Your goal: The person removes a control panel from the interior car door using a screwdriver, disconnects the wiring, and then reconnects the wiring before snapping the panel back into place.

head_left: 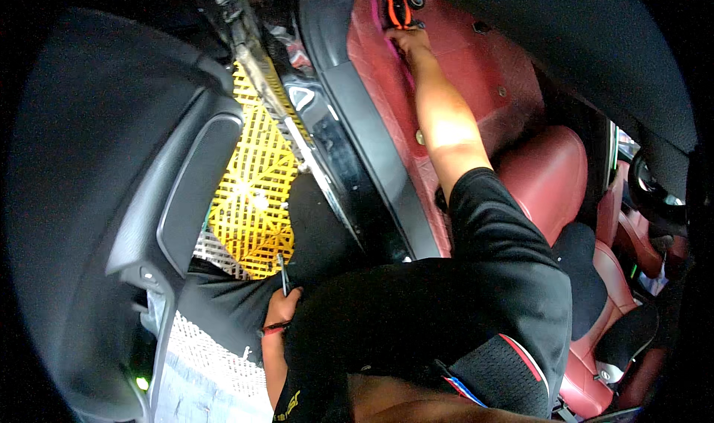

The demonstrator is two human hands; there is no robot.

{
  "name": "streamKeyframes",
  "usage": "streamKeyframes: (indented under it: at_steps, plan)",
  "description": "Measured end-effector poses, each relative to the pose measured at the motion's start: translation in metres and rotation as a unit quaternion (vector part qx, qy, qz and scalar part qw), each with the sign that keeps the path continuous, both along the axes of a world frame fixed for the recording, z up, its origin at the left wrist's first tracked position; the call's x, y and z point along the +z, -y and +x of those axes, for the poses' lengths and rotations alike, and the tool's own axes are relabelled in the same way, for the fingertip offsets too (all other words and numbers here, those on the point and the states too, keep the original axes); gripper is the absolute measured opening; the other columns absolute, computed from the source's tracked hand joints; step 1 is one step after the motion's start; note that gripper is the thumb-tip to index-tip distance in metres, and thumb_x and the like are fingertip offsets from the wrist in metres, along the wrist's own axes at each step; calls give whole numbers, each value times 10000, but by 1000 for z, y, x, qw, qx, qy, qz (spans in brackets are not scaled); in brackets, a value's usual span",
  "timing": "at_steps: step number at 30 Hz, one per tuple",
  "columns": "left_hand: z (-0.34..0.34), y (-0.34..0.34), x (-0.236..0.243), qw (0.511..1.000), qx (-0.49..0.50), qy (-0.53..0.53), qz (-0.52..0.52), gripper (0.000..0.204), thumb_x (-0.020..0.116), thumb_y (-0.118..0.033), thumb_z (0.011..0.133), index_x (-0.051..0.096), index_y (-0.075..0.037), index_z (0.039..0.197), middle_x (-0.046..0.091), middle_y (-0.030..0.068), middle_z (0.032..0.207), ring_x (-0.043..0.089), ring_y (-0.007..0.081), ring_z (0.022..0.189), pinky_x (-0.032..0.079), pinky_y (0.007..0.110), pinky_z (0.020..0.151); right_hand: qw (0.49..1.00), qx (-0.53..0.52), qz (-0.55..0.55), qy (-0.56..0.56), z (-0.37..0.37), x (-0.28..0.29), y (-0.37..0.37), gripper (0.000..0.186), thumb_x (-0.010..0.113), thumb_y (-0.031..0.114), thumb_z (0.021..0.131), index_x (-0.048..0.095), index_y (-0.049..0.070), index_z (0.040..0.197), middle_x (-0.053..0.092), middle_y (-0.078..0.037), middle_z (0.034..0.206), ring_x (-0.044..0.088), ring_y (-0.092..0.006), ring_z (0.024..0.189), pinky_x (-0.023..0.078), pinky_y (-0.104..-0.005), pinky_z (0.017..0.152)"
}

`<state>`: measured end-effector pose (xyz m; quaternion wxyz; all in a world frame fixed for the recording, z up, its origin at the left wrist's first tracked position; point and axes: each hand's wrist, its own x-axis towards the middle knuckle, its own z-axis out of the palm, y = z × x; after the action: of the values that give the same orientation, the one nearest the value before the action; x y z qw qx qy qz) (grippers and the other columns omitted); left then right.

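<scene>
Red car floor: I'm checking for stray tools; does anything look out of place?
Only the orange-handled tool by the right hand, over the red floor covering: a work tool looks odd there, though whether it's held is unclear.

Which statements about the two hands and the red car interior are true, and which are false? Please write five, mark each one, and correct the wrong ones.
1. The left hand holds a slim metal tool. True.
2. The right hand reaches over the red floor covering. True.
3. The tool by the right hand has green handles. False: the handles are orange.
4. A band is worn on the right wrist. False: the band is on the left wrist.
5. The seat near the right arm is red. True.
</scene>
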<state>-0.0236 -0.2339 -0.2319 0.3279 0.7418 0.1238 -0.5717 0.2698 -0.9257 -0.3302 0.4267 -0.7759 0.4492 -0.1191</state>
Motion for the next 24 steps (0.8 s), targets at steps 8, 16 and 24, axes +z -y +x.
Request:
streamKeyframes:
  at_steps: [8, 16, 24]
  plan:
    - [-4, 1, 8, 997, 41, 38, -61, 396, 680, -339, 911, 658, 44, 812, 604, 55, 640, 557, 160, 623, 439, 366, 605, 905, -68, 367, 202, -65, 57, -78, 169, 817, 150, 830, 703, 43, 894, 617, -5, 722, 467, -62, 532, 328, -218, 416]
    - [6, 2, 8, 999, 11, 29, -42, 389, 693, -321, 909, 646, 39, 771, 589, 78, 625, 543, 177, 610, 434, 375, 610, 748, -145, 528, 375, -87, 68, -40, 144, 675, 78, 914, 614, 87, 1044, 587, 25, 741, 499, -56, 559, 394, -161, 466]
    - [18, -10, -9, 999, -8, 6, -53, 423, 688, -370, 901, 655, 31, 769, 598, 55, 617, 553, 177, 601, 429, 385, 598, 795, -131, 460, 372, -18, 72, 109, 371, 739, 312, 904, 632, 86, 1178, 714, -43, 960, 680, -168, 758, 520, -239, 563]
